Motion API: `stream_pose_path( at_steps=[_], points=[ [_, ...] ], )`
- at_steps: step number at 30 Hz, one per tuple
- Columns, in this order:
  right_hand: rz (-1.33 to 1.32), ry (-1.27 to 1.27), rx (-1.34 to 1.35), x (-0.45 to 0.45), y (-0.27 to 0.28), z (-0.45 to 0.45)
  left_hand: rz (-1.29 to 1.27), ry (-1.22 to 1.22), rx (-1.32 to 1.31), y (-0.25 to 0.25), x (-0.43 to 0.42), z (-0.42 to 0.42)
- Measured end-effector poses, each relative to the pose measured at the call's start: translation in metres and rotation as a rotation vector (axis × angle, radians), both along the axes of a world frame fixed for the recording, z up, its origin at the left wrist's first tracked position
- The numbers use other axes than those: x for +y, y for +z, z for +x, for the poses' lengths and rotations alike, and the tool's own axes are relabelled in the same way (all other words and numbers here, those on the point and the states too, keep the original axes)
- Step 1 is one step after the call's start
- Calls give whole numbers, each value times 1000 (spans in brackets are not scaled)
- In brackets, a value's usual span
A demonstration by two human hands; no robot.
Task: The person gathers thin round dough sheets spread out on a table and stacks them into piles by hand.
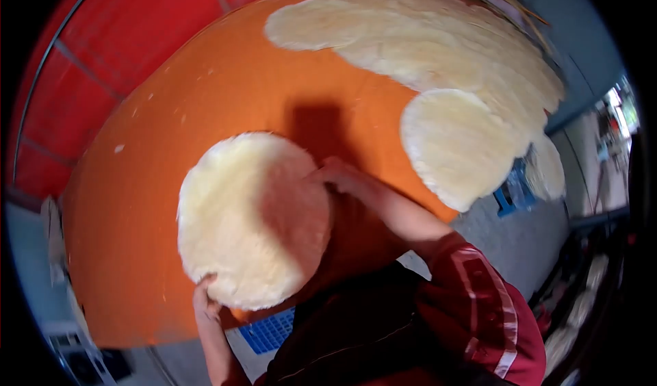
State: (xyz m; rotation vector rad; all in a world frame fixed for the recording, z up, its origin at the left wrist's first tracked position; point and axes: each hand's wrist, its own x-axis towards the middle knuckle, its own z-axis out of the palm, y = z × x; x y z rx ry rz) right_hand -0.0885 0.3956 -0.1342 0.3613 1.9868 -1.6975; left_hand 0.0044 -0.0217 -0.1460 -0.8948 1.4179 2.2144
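Observation:
A large round cream-coloured sheet [233, 201], soft-looking with a slightly fuzzy edge, is held between my two hands over an orange surface. I cannot tell what it is made of. My left hand [207, 298] pinches its lower left edge, the thumb on top. At its upper right edge, my right hand [334, 174] has its fingers closed on the rim. A shadow falls across the right part of the sheet. Farther right lies another round cream sheet [452, 139], partly hanging at the near edge of the orange surface.
Several similar sheets [438, 37] overlap along the far right of the orange table [137, 201]. Red panelling [150, 30] stands behind it. Under the table edge are a blue plastic crate [268, 331] and a blue stool-like object [510, 191] on the grey floor.

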Motion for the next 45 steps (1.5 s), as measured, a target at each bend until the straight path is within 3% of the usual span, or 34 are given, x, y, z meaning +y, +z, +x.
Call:
stream_pose_path(
  at_steps=[1, 2, 3, 5, 9, 11, 15, 17, 20, 24, 27, 31, 34, 36, 38, 41, 42, 43, 45],
  points=[
    [73, -48, -45, -9, 14, 5, -65, 3, -17, -20, -16, 0],
    [-50, -53, 2, -12, -16, -4, -79, 19, 17, -9, -3, 1],
    [-170, -45, 55, -12, -52, -12, -43, -2, 95, -9, 0, 5],
    [-67, -24, 181, -13, -64, -11, 173, 75, 213, -4, 12, 21],
    [314, -130, 443, -22, -65, -5, 313, 137, 284, -19, 33, 52],
    [304, -98, 605, -29, -20, 0, 367, 207, 283, -43, 31, 54],
    [441, 452, 1097, -79, 12, 66, 386, 102, 312, -39, 34, 53],
    [507, 742, 1305, -101, 5, 97, 418, 173, 291, -32, 33, 48],
    [696, 894, 1389, -115, -16, 105, 441, 178, 261, -12, 35, 40],
    [817, 617, 1595, -112, -36, 104, 457, 233, 213, 5, 38, 36],
    [908, 642, 1657, -115, -25, 107, 469, 259, 183, -10, 31, 41],
    [1016, 783, 1644, -118, -20, 105, 536, 303, 160, -36, 21, 51],
    [801, 999, 1474, -123, 17, 71, 634, 361, 317, -30, 23, 54],
    [439, 963, 995, -140, 73, 37, 813, 377, 504, 11, 43, 50],
    [-150, 705, 411, -159, 150, 4, 814, 233, 720, 2, 51, 34],
    [-288, 960, 582, -145, 185, -74, 764, 131, 603, -54, 70, 8],
    [-626, 677, 289, -134, 234, -60, 810, 96, 621, -67, 83, -1],
    [111, 611, 526, -139, 277, -50, 858, 62, 637, -72, 93, -6],
    [-274, 453, 380, -94, 270, -76, 631, 189, 614, -54, 105, -7]
  ],
)
